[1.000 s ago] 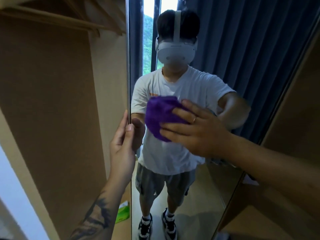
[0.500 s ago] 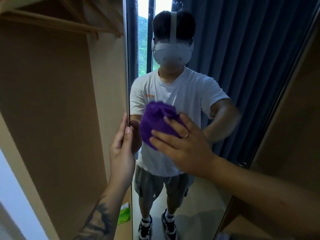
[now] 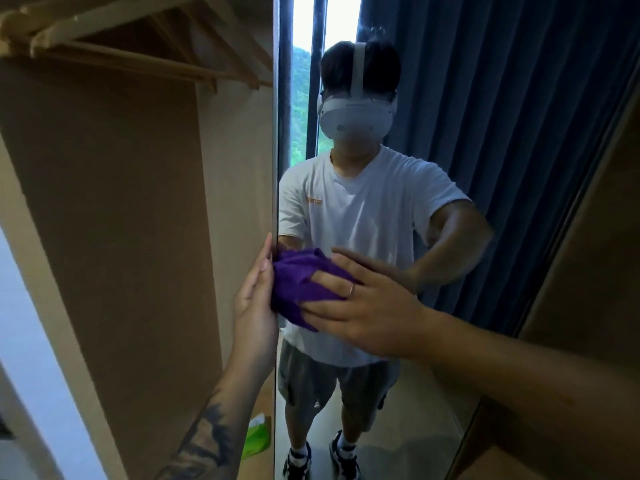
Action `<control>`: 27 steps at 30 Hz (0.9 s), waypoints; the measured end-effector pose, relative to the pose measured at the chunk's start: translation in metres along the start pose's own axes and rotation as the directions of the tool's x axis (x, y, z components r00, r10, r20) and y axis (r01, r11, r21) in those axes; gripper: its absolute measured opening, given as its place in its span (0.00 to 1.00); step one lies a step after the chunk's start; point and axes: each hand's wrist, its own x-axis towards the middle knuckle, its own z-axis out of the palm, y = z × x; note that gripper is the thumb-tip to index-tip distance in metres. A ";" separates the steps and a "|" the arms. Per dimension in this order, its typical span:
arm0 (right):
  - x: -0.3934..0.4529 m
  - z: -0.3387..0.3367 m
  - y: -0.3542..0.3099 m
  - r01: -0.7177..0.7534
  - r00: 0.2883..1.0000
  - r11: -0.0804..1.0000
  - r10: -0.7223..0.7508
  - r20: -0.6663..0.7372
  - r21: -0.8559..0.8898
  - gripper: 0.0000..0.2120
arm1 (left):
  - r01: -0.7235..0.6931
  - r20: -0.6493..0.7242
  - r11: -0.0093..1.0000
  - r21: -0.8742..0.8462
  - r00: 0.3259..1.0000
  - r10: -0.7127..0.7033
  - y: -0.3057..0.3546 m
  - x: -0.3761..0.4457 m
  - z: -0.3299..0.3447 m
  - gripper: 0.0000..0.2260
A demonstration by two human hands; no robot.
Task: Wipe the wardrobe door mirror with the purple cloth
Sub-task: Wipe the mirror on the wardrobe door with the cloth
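No writing is readable; the reflected shirt's orange mark is blurred. One purple cloth [image 3: 304, 285] sits at frame centre on the mirror [image 3: 450, 133], lower and further left than a second ago. The right hand [image 3: 367, 306] presses it with spread fingers. The left hand [image 3: 254, 299] grasps the door's edge.
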 end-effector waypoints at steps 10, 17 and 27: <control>-0.003 0.013 -0.045 -0.070 0.998 0.997 0.070 0.001 0.040 0.20 | -0.052 0.016 0.996 0.071 0.999 0.051 0.001 -0.003 -0.001 0.19; -0.016 0.023 -0.054 -0.282 0.955 0.956 0.287 -0.071 0.080 0.17 | -0.054 0.052 0.997 0.053 0.997 0.052 -0.001 -0.001 -0.003 0.18; -0.027 0.027 -0.067 -0.426 0.896 0.901 0.433 -0.100 0.087 0.18 | -0.066 0.023 0.997 0.041 0.998 0.065 -0.018 -0.011 -0.011 0.18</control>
